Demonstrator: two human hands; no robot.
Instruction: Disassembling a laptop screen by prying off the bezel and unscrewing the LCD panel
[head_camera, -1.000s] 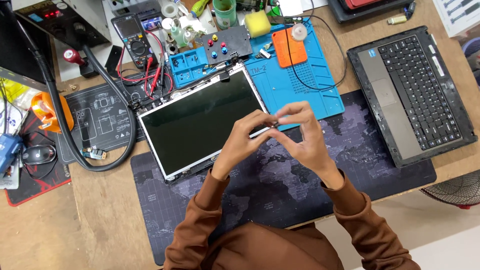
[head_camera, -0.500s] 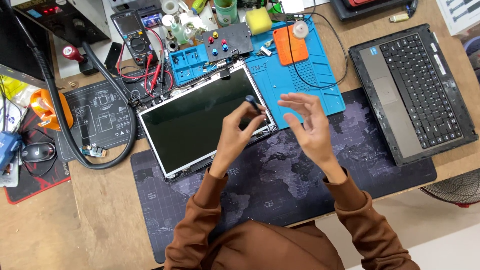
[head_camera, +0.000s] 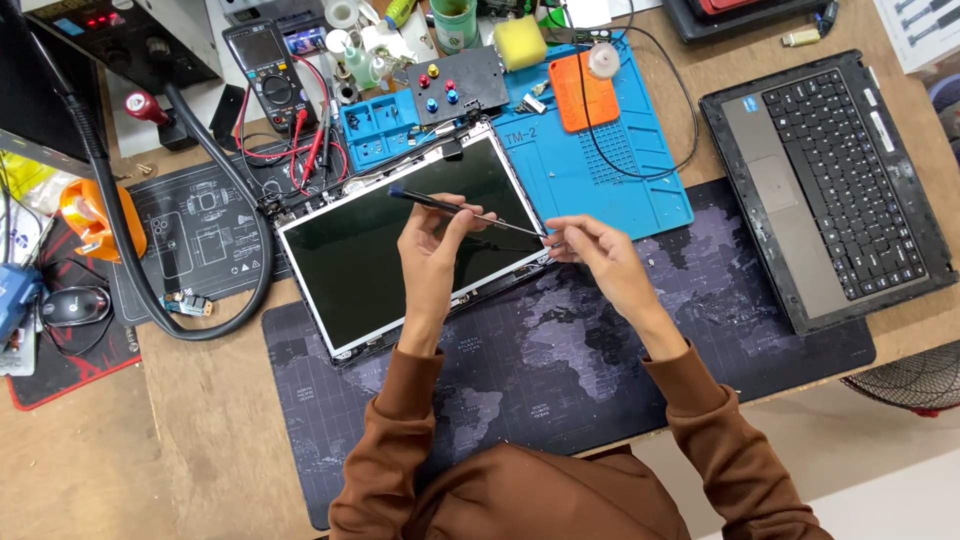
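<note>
Your left hand (head_camera: 432, 250) pinches a slim screwdriver (head_camera: 462, 208) near mid-shaft, its dark handle pointing toward ten o'clock and the tip toward four o'clock, over the laptop screen panel (head_camera: 400, 235). Your right hand (head_camera: 598, 255) closes its fingertips on the tip end. The tool looks light, stiff and thin, so hold the thicker handle. The panel looks fragile; it lies flat at twelve o'clock, tilted across the dark desk mat (head_camera: 560, 350).

- The person wore a rust-brown, long-sleeved top.
- Its sleeves ended in snug, plain cuffs at the wrists.
- The left hand (head_camera: 432, 262) and right hand (head_camera: 603, 262) were bare, without gloves, rings or watch.
- The fabric creased softly at the elbows.
</note>
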